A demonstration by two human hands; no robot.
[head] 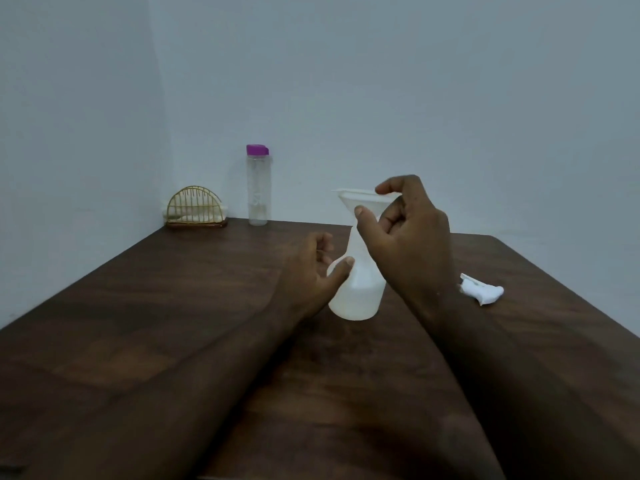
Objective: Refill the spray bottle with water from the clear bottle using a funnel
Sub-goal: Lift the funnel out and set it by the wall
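We count on worktop [173, 289]: one gold rack [195, 209], one clear bottle [258, 185], far back. Left hand [308, 271] thumb touches one spray bottle [358, 292], middle; fingers [323, 242] loose, apart. One funnel [362, 200] on top, pinched by right hand [408, 240] fingers. One spray top [483, 293].

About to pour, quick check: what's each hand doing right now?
Left hand: thumb touches the spray bottle; grip cannot be told.
Right hand: pinches the funnel by its rim.

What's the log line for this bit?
funnel in spray bottle | right hand pinches funnel | left hand touches spray bottle | clear bottle capped
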